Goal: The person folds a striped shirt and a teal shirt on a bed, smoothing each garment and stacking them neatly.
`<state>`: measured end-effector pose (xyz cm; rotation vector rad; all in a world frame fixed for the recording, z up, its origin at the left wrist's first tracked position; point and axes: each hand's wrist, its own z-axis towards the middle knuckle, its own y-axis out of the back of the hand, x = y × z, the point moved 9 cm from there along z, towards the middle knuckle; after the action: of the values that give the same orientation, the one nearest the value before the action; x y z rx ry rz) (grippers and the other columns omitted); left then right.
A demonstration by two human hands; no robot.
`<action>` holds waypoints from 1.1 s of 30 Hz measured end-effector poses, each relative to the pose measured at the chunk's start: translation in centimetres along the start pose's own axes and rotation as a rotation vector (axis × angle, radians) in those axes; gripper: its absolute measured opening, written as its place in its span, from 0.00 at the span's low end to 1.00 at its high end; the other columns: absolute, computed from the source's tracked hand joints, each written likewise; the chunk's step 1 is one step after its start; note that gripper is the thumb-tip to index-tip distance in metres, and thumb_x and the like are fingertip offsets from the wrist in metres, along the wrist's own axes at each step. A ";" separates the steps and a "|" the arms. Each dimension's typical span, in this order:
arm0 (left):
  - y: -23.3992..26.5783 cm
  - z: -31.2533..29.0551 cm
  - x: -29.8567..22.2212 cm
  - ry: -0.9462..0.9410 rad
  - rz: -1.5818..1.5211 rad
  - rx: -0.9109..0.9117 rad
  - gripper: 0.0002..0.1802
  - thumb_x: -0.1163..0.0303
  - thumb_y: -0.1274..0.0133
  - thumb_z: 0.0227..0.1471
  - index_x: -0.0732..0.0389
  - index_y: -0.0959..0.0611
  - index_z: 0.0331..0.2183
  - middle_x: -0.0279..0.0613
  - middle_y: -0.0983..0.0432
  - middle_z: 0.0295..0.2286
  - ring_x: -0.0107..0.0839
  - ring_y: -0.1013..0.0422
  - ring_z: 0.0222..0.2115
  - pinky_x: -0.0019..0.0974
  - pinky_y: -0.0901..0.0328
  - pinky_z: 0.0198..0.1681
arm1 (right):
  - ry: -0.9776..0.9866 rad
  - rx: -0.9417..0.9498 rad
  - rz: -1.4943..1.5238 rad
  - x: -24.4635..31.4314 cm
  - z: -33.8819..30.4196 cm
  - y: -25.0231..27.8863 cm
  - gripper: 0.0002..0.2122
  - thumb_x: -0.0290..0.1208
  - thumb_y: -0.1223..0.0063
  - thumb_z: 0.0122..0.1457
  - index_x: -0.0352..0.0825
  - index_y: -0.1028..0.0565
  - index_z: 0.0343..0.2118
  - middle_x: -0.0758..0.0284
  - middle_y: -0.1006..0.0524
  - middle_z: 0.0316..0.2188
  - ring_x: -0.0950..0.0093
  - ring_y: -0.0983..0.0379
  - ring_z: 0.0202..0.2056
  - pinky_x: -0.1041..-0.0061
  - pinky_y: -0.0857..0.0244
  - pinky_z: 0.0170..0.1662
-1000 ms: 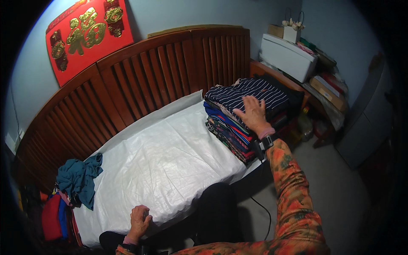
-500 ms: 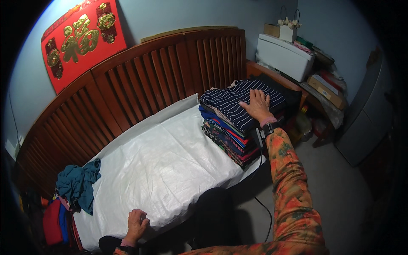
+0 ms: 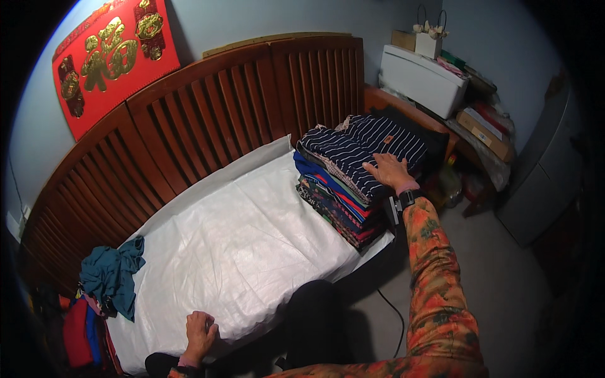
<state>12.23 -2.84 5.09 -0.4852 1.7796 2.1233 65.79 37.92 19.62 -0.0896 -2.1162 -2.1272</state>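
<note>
My right hand (image 3: 392,171) lies with fingers spread on a navy, white-striped garment (image 3: 359,151), near its right edge. That garment tops a tall stack of folded clothes (image 3: 334,205) in blue, red, green and dark prints at the right end of the white-covered bed (image 3: 220,252). A small brown tag (image 3: 388,139) shows on the striped cloth. My left hand (image 3: 200,334) is at the bed's front edge, loosely curled with the thumb apart and nothing visible in it. A crumpled teal garment (image 3: 113,271) lies at the bed's left end.
A wooden slatted headboard (image 3: 208,120) runs along the back. More clothes in red and blue (image 3: 79,334) sit at the far left. Behind the stack stand a white box (image 3: 422,79) and cartons (image 3: 484,133). A dark cable (image 3: 398,315) lies on the floor at right.
My right hand has slid toward me and slightly right over the striped garment, uncovering its tag. My left hand stays almost where it was. The view has shifted a little.
</note>
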 end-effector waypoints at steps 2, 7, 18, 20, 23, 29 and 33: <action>0.1 0.0 0.0 0.008 0.002 -0.011 0.13 0.72 0.40 0.40 0.56 0.23 0.32 0.43 0.30 0.32 0.47 0.35 0.37 0.47 0.39 0.41 | 0.002 -0.013 -0.006 0.5 0.2 0.2 0.35 0.63 0.63 0.63 0.37 0.34 0.61 0.58 0.35 0.62 0.58 0.46 0.66 0.33 0.64 0.64; -0.1 0.1 -0.2 0.013 0.023 -0.053 0.12 0.72 0.40 0.39 0.56 0.23 0.31 0.42 0.31 0.32 0.47 0.35 0.37 0.47 0.39 0.41 | 0.003 -0.031 0.007 1.1 0.0 1.3 0.35 0.64 0.63 0.63 0.37 0.34 0.60 0.57 0.34 0.61 0.57 0.45 0.65 0.34 0.62 0.64; -0.5 0.7 0.3 0.015 0.059 -0.044 0.10 0.72 0.40 0.39 0.56 0.23 0.29 0.42 0.31 0.30 0.46 0.36 0.34 0.47 0.39 0.39 | -0.014 -0.334 -0.075 -1.6 2.6 5.9 0.29 0.55 0.52 0.62 0.37 0.31 0.59 0.58 0.34 0.60 0.58 0.47 0.66 0.40 0.62 0.66; -0.5 0.8 0.2 0.016 0.067 -0.031 0.10 0.72 0.40 0.39 0.56 0.23 0.28 0.42 0.31 0.29 0.46 0.36 0.34 0.47 0.39 0.38 | -0.158 -0.110 -0.058 -4.3 3.5 3.9 0.35 0.62 0.53 0.59 0.48 0.37 0.65 0.62 0.40 0.66 0.59 0.51 0.68 0.40 0.65 0.67; -0.3 1.0 -0.1 0.029 0.042 -0.043 0.09 0.72 0.41 0.39 0.57 0.23 0.28 0.42 0.31 0.28 0.46 0.36 0.34 0.46 0.39 0.38 | -0.195 -0.022 0.011 -5.3 4.5 2.9 0.36 0.65 0.55 0.58 0.51 0.39 0.66 0.62 0.40 0.66 0.59 0.51 0.68 0.40 0.62 0.66; -0.3 1.1 -0.2 0.029 0.049 -0.042 0.09 0.72 0.41 0.40 0.57 0.23 0.27 0.42 0.31 0.28 0.46 0.36 0.33 0.46 0.39 0.38 | -0.118 -0.148 0.070 -4.0 3.0 4.9 0.33 0.63 0.55 0.59 0.46 0.32 0.61 0.61 0.35 0.63 0.58 0.46 0.66 0.41 0.62 0.67; -0.3 1.1 0.0 0.014 0.048 -0.055 0.09 0.71 0.40 0.40 0.57 0.23 0.27 0.42 0.31 0.29 0.46 0.36 0.34 0.46 0.38 0.37 | 0.164 -0.377 0.055 1.8 -1.3 5.7 0.33 0.61 0.58 0.62 0.38 0.32 0.60 0.61 0.34 0.62 0.62 0.46 0.66 0.41 0.64 0.67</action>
<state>12.30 -1.73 5.04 -0.4771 1.7608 2.2115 64.88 36.53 25.54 -0.0111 -1.5879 -2.3814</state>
